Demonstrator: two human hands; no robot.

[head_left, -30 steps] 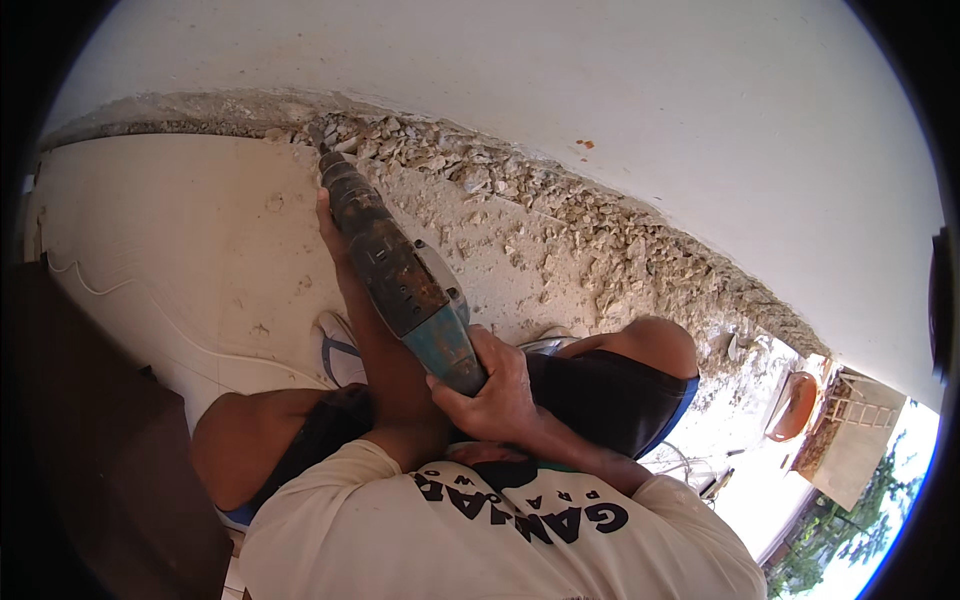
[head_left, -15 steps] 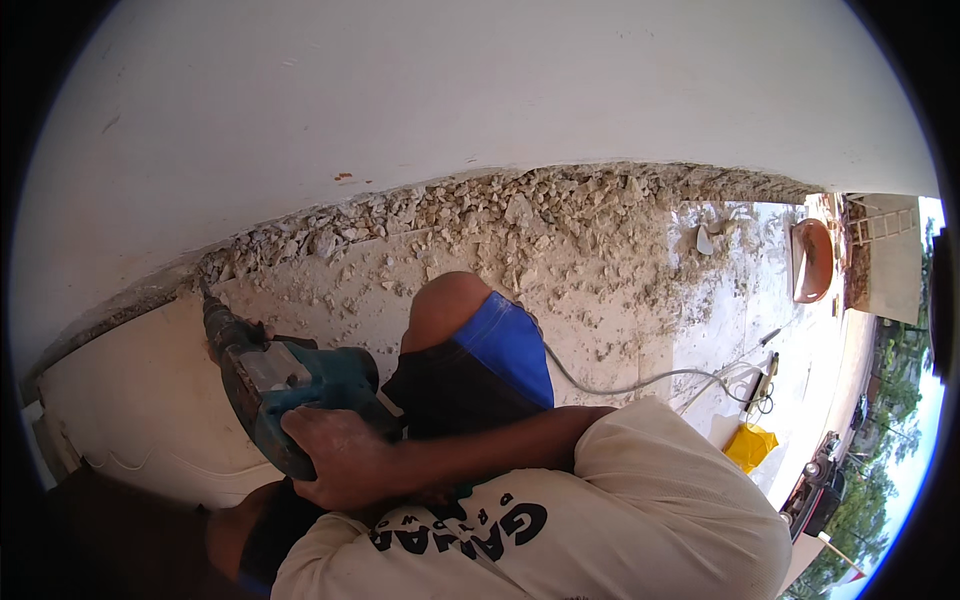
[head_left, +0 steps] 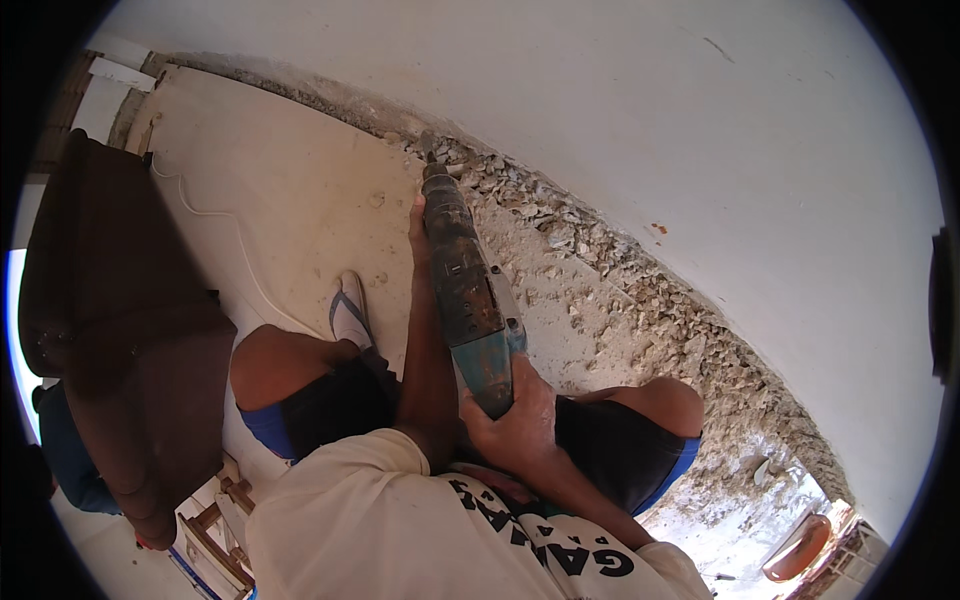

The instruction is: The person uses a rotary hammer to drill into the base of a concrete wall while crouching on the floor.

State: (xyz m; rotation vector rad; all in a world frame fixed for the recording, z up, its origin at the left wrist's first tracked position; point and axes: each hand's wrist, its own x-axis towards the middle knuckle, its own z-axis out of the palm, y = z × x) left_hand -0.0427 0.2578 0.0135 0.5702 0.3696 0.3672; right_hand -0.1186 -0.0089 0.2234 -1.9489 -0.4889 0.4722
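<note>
A dusty teal and dark-grey demolition hammer [head_left: 470, 290] points away from me, its chisel bit [head_left: 429, 148] against the broken strip at the foot of the wall. My right hand [head_left: 518, 415] is wrapped round its rear handle. Along the tool's left side reaches my left arm, the left hand [head_left: 418, 222] closed at the front of the body; most of its fingers are hidden behind the housing. Broken rubble [head_left: 560, 225] lines the wall base to the right of the bit.
A white wall [head_left: 640, 120] rises ahead. My bent knees flank the tool, and a sandalled foot [head_left: 350, 308] rests on the board [head_left: 270, 160]. At left stands a brown sofa-like piece [head_left: 130, 310], with a white cord [head_left: 238, 240] nearby. An orange basin [head_left: 798, 548] lies lower right.
My view has swung left, bringing the brown furniture and my foot into sight. The hammer now appears near the middle, seen from above. Both hands stay on it, and the bit remains at the wall base.
</note>
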